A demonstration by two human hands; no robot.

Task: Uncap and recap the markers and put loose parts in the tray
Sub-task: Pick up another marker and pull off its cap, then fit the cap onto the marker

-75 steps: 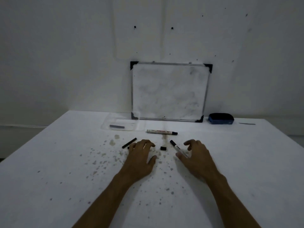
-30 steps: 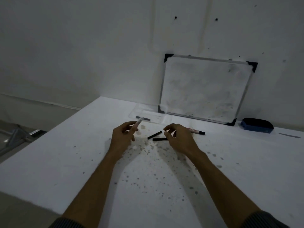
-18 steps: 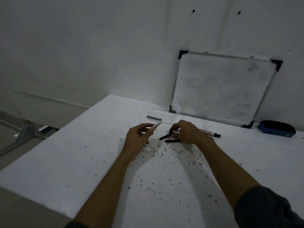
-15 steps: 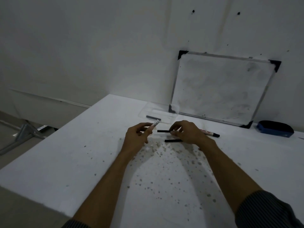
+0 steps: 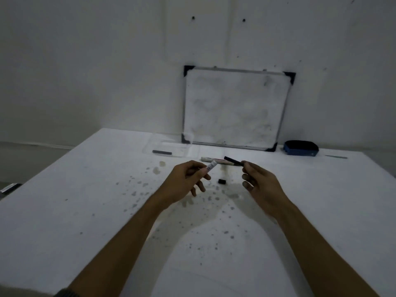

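Observation:
My left hand (image 5: 186, 181) holds a white marker body (image 5: 209, 168), its open end pointing up and right. My right hand (image 5: 258, 182) pinches a thin black stick (image 5: 232, 161), probably the marker's inner part, pointing left toward the white body; a small gap separates them. A second white marker (image 5: 206, 159) lies on the table just behind the hands. A small black cap (image 5: 222, 181) sits on the table between my hands. The clear plastic tray (image 5: 186, 150) stands further back left with a dark stick (image 5: 162, 152) in it.
A small whiteboard (image 5: 234, 108) leans on the wall at the back of the white table (image 5: 85, 211). A blue eraser (image 5: 301, 148) lies right of it, with a thin grey strip (image 5: 335, 157) beyond. Ink spots (image 5: 192, 202) stain the tabletop.
My right hand has lifted the black stick off the table and both hands have risen. The other black stick seen on the table is no longer visible. The view has swung back to the right.

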